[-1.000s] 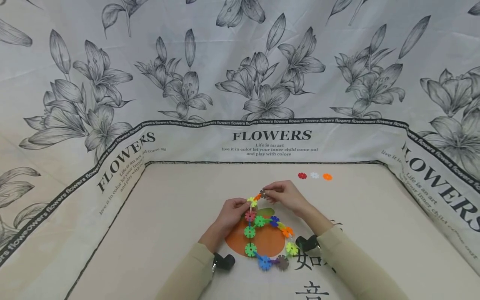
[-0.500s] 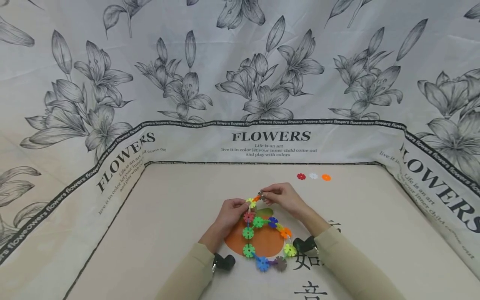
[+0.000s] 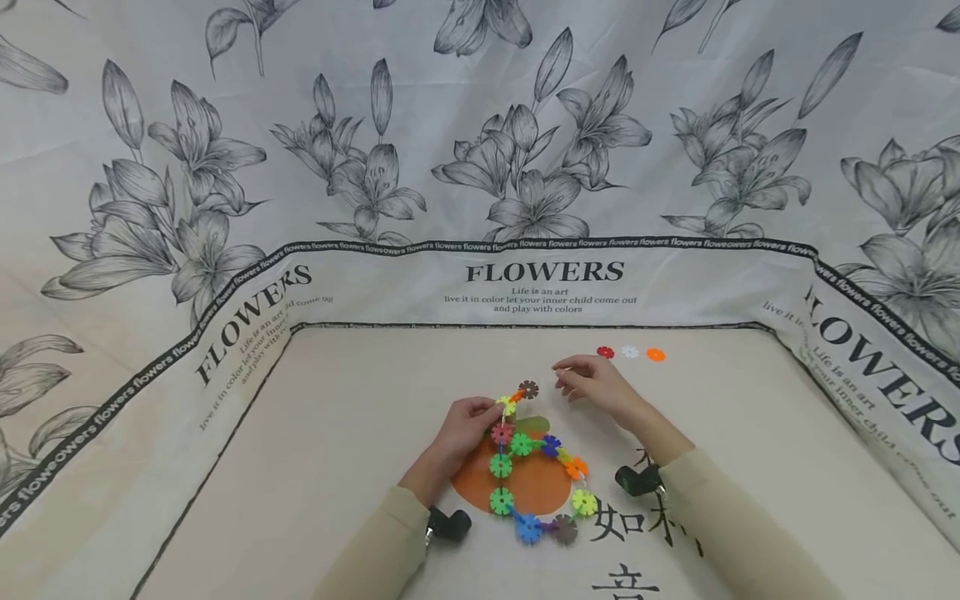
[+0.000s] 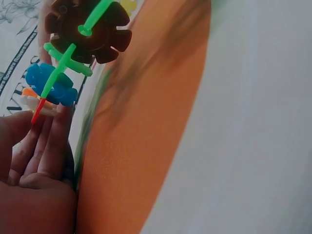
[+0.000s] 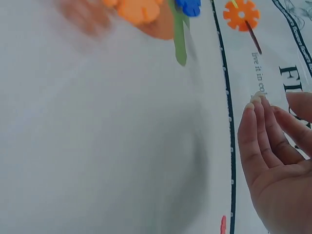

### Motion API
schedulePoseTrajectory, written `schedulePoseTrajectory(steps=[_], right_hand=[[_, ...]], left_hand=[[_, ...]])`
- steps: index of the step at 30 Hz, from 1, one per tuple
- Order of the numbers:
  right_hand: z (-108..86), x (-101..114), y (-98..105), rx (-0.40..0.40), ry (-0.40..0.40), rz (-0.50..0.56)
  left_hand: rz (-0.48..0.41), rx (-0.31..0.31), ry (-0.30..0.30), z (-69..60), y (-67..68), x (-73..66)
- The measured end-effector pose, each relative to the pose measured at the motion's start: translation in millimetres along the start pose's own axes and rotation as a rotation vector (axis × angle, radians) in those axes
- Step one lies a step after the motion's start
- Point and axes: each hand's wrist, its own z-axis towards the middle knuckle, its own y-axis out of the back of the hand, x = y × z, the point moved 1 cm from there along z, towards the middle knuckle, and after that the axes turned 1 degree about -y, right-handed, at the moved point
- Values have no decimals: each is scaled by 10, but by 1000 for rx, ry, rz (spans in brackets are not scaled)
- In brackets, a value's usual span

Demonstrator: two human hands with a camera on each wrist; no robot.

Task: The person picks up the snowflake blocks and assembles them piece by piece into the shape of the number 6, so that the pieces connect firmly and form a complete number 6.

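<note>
A chain of interlocked, notched plastic snowflake discs [image 3: 501,465] hangs in a loop in the head view, with a short tail at the top. My left hand [image 3: 459,433] pinches the chain near a yellow disc [image 3: 507,406]. At the tail's far tip sits a brown disc [image 3: 528,389], joined to an orange one [image 5: 241,17]. Apart from the chain, to its right, my right hand [image 3: 603,390] holds nothing, its fingers loosely bent. In the left wrist view, a blue disc [image 4: 51,84] and a dark brown disc [image 4: 87,29] show above the thumb.
Loose red [image 3: 605,352], white [image 3: 630,352] and orange [image 3: 656,355] discs lie in a row toward the back right. The tablecloth [image 3: 360,392] bears a printed orange shape [image 3: 540,492] and black characters. A flower-print curtain [image 3: 420,283] surrounds the table's back and sides.
My right hand has let go of the brown disc and moved right. That disc stays attached at the chain's tip. The left hand keeps its hold in nearly the same place.
</note>
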Motion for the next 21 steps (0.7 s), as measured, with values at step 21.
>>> schedulePoseTrajectory(steps=[21], right_hand=[[320, -490, 674, -213, -269, -461]], left_hand=[[-7, -2, 11, 37, 3, 33]])
